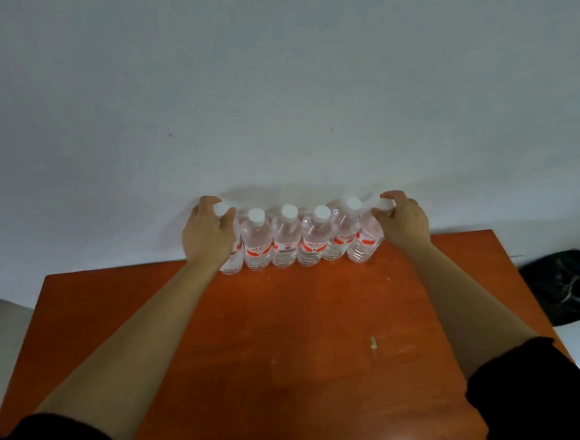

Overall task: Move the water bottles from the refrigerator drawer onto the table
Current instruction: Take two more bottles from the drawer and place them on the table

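Observation:
Several clear water bottles with white caps and red labels stand in a row along the far edge of the orange table [273, 339], against the white wall. My left hand [207, 233] is closed around the neck of the leftmost bottle [233, 263]. My right hand [403, 221] grips the cap end of the rightmost bottle [365, 242], which tilts slightly to the right. The bottles between them, such as the middle bottle [284, 238], stand upright and touch one another. The refrigerator drawer is not in view.
A black bag [565, 287] sits off the table's right side. A small pale scrap [373, 342] lies on the tabletop to the right of centre. The white wall [290, 99] rises directly behind the bottles.

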Demonstrator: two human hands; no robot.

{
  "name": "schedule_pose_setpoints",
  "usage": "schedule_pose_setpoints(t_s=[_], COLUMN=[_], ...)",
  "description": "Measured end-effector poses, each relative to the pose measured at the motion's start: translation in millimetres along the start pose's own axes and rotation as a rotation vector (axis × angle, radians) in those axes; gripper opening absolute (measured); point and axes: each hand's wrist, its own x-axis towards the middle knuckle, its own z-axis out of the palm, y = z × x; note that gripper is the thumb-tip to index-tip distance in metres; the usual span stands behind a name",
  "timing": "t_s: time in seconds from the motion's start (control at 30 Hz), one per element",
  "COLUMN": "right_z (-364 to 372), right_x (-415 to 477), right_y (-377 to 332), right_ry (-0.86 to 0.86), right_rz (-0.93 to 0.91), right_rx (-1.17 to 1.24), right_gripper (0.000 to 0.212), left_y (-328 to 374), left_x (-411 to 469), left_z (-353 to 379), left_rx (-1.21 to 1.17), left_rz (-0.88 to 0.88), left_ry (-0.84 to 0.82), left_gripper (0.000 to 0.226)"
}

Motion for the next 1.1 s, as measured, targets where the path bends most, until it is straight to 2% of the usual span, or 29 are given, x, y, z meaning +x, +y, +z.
schedule_pose_setpoints(t_s=[0.23,0.33,0.4,0.53,0.67,0.87,1.0,1.1], right_z=[14.3,7.0,-6.9,-56.7,-122.0,-227.8,-291.7,-334.8], right_x=[0.3,-8.6,-17.9,-46.0,-91.8,-209.3,-326.7,-430.2], right_y=[2.5,6.6,10.2,22.0,44.0,127.2,217.4,293.2], right_ry=[0.049,0.036,0.059,0.203,0.354,0.619,0.822,0.877], right_rz=[0.012,0.016,-0.008,-0.090,-0.157,-0.215,-0.103,0.017], right_rx=[0.115,0.140,0.130,0.134,0.090,-0.122,-0.218,-0.310], right_gripper=[0.047,0.056,0.059,0.058,0.057,0.055,0.057,0.061], left_y=[-17.0,-11.6,-2.7,46.2,120.7,237.3,302.8,343.0], left_x=[-4.0,-6.7,-12.2,-32.3,-73.3,-192.5,-317.4,-431.8], left_z=[4.3,0.4,-2.8,-6.7,-7.6,0.5,22.0,45.6], left_rx=[0.065,0.213,0.327,0.291,0.194,0.165,0.091,-0.002], left_rz=[0.060,0.058,0.084,0.262,0.527,0.866,1.029,1.140], left_ry=[-0.041,-0.044,0.023,0.070,0.097,0.083,0.023,-0.054], left_gripper=[0.036,0.047,0.052,0.054,0.054,0.060,0.067,0.071])
